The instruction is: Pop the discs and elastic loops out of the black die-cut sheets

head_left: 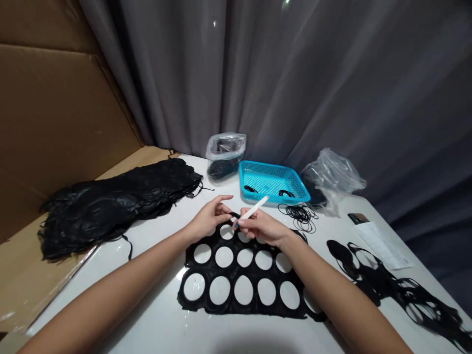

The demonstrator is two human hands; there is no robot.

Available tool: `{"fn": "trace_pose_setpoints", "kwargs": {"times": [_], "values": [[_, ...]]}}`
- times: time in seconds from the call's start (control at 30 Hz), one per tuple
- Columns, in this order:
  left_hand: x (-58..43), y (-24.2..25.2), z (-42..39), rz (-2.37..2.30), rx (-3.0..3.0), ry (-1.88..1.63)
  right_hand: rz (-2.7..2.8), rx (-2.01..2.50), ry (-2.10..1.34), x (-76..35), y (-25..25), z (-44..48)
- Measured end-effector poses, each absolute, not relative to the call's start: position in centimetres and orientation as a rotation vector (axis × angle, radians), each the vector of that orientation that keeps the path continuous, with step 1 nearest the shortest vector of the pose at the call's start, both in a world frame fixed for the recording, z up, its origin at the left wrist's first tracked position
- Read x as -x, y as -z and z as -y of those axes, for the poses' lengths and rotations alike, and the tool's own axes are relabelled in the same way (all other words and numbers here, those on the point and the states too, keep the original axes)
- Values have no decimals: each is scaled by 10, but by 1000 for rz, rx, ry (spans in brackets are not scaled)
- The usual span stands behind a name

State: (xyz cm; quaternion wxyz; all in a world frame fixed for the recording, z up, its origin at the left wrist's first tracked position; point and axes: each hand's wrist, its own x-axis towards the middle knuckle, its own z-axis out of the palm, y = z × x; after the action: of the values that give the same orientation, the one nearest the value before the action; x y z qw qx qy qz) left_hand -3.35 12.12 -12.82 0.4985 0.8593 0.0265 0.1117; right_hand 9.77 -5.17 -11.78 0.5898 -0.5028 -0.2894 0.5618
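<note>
Looking down at the desk (155, 314), I see my two hands meet over the far edge of the black rubber sheet (241, 285), which lies flat near the middle of the desk, its long side running left to right and its round holes in rows. My right hand (263, 227) is closed around a white tool (252, 211), held like a pen; its long axis goes from the tip, low and to the left, up toward the far right, where the blue basket (273, 183) stands. The tip comes down just at the far row of holes. My left hand (213, 215) is just beside it on the left, thumb and fingers pinched together on a small black piece at the sheet's edge, though I cannot tell how firmly. So the tool tip points toward the left hand's pinch, and both hands are about equally near. Loose black rings (300, 215) lie close to the right hand, before the basket. A pile of black sheets (114, 206) rests at the left edge.
</note>
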Motion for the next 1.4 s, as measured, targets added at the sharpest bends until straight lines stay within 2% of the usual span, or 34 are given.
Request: {"fn": "trace_pose_setpoints", "kwargs": {"times": [0.1, 0.2, 0.3, 0.5, 1.1, 1.33, 1.4], "values": [[58, 134, -109, -206, -2238, -392, 631, 1374, -954, -94, 132, 43], [94, 142, -91, -164, -2412, -362, 904, 1633, -788, -83, 144, 44], [121, 156, -79, -75, -2591, -329, 1142, 1737, -740, -69, 151, 51], [130, 172, -79, 79, -3005, -351, 1208, 1728, -683, -58, 152, 55], [130, 174, -80, 67, -2937, -393, 1309, 1757, -562, -58, 155, 54], [131, 180, -80, 49, -2951, -423, 1977, 1827, -18, -52, 159, 55], [131, 181, -80, 37, -2959, -417, 1928, 1924, 116, -68, 155, 48]]}}
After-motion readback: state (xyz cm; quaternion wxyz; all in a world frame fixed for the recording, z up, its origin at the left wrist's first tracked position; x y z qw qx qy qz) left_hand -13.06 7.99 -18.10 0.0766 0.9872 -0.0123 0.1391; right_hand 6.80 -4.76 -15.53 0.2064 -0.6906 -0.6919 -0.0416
